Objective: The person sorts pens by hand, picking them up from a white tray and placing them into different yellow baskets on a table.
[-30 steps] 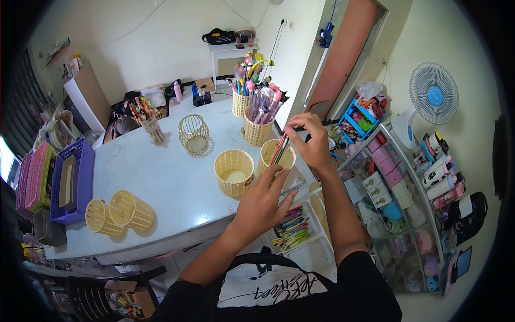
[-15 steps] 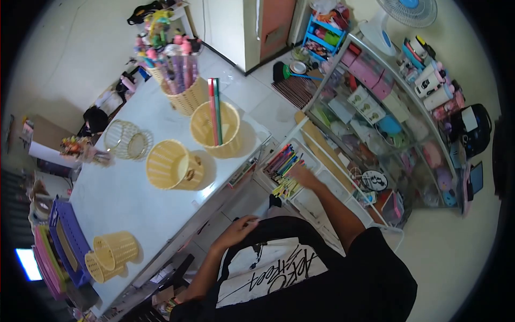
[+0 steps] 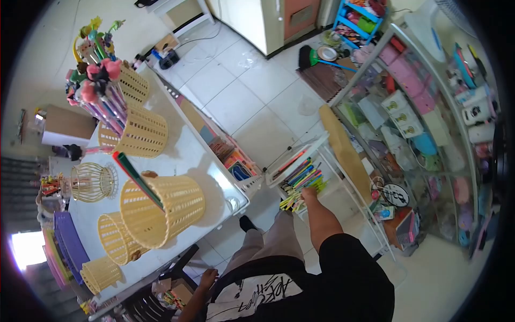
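Half a second ago, had the right hand just coming to the coloured pens; now had the right hand (image 3: 308, 192) down on the coloured pens (image 3: 301, 178), in the white tray (image 3: 279, 170) low beside the white table (image 3: 206, 161), just off its near corner. Looked like picking up, not dropping in. Could not tell pinched or spread, with the fingertips lost among the pens. Kept the left hand (image 3: 207, 278) down below the table's near edge, too small to tell curled or flat. Saw the pens lying flat, side by side, long way slanting up and right in the view. On the table, left the red and green pencils (image 3: 137, 180) standing tilted in the yellow basket (image 3: 166, 209).
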Tool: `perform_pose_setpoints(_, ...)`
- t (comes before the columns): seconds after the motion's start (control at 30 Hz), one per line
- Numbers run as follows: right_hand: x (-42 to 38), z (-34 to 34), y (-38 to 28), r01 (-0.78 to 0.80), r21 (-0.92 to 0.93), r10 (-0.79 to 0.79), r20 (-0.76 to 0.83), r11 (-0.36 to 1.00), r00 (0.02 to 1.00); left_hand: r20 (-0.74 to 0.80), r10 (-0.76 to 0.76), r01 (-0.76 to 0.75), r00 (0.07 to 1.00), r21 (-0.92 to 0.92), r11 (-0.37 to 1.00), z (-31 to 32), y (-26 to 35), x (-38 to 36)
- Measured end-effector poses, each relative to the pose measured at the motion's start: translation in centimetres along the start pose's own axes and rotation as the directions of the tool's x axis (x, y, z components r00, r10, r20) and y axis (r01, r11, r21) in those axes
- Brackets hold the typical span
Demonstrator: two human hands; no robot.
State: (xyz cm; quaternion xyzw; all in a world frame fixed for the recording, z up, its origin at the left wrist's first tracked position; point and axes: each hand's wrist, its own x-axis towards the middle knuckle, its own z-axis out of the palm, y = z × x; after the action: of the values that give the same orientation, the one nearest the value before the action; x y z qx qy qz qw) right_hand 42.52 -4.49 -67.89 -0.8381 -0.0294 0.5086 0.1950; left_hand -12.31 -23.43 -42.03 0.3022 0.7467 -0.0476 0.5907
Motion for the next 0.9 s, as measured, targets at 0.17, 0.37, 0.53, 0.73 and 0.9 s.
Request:
perform_pose_setpoints(0.17,2.4,1.2,0.2,0.039,-0.141,-0.051,-0.085,0.989,0.995,0.003,0.072,-0.072,0.997,0.041,0.997,0.6,1.4,-1.5)
perform_pose_setpoints(0.37,6.2,2.6,2.6,0.022,-0.009,-0.023,-0.166,1.0,0.986,0.021,0.047,-0.048,0.999,0.073,0.996,0.3,3.0,-0.3)
perform_pose_setpoints(0.53,4.3,2.3,0.4,0.008,-0.002,-0.008,-0.114,1.0,0.993,0.024,0.082,-0.085,0.996,0.143,0.986,-0.1,3.9,0.7)
perform_pose_setpoints(0.73,6.0,2.1,3.2,0.06,-0.154,-0.108,-0.332,0.986,0.937,0.088,0.126,-0.142,0.988,0.209,0.967,0.7,4.6,2.1)
perform_pose_setpoints(0.9,-4.0,-1.4,1.8,0.268,0.13,-0.225,-0.273,0.955,0.935,0.264,0.261,-0.361,0.929,0.484,0.797,4.4,15.3,1.8)
